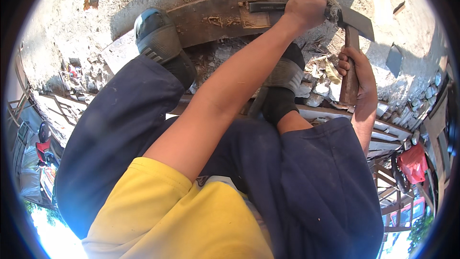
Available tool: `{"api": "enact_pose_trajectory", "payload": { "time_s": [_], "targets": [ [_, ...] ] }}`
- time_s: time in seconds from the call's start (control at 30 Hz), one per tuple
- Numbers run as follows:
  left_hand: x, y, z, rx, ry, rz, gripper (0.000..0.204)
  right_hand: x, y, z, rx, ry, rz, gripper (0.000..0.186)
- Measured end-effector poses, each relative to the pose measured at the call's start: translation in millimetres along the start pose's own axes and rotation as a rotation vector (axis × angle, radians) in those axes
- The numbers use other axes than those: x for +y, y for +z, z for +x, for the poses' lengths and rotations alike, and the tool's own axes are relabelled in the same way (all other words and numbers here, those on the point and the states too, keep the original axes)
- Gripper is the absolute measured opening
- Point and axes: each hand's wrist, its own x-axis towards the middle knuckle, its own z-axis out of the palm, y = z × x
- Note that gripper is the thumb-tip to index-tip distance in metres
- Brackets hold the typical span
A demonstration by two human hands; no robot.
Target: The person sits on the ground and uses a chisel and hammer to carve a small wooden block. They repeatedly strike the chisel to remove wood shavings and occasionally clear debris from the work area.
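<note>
My left hand (pixel 305 11) is closed around a chisel, its dark flat blade (pixel 266 6) pointing left over a brown wooden board (pixel 206 13). A frayed butt end (pixel 332 9) sticks out on the right side of that fist. My right hand (pixel 358 65) grips the wooden handle of a hammer (pixel 351 84). Its dark metal head (pixel 358 23) is right beside the frayed end; whether they touch I cannot tell. Near the blade the board has a paler rectangular patch (pixel 258 19). Curled wood shavings (pixel 223 20) lie left of it.
My left shoe (pixel 159 36) presses on the board's left end, and my right shoe (pixel 285 73) is under my left forearm. Broken stones (pixel 315 100) and debris lie below the board. Slatted wooden frames (pixel 388 132) and a red bag (pixel 413 163) are at the right.
</note>
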Motion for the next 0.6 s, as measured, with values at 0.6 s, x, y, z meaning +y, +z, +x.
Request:
{"api": "enact_pose_trajectory", "payload": {
  "time_s": [0.6],
  "targets": [
    [-2, -4, -12, -0.042, 0.048, 0.037, 0.021, 9, -22, -18, 0.061, 0.051, -0.003, 0.015]
  ]
}}
